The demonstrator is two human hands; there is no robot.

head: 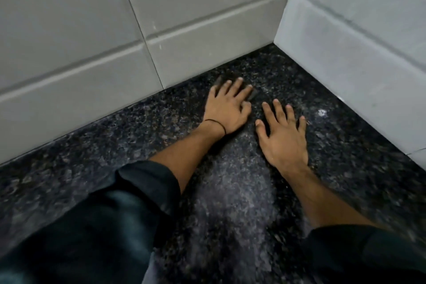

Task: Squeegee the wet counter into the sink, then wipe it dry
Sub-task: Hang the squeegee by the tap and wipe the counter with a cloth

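Near the corner, left hand [227, 106] presses something dark, perhaps; right hand [282, 136] splayed flat, empty.

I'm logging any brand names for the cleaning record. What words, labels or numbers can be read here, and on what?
None: no readable text shows on the wall tiles, the dark counter, the left hand, the right hand or the sleeves.

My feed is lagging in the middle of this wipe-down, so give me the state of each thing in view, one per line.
Counter: dark speckled stone, a paler smeared streak between the arms.
Left hand: flat, pressing a dark blurred thing against the counter.
Right hand: flat, fingers spread, empty.
Wall tiles: no drips visible.
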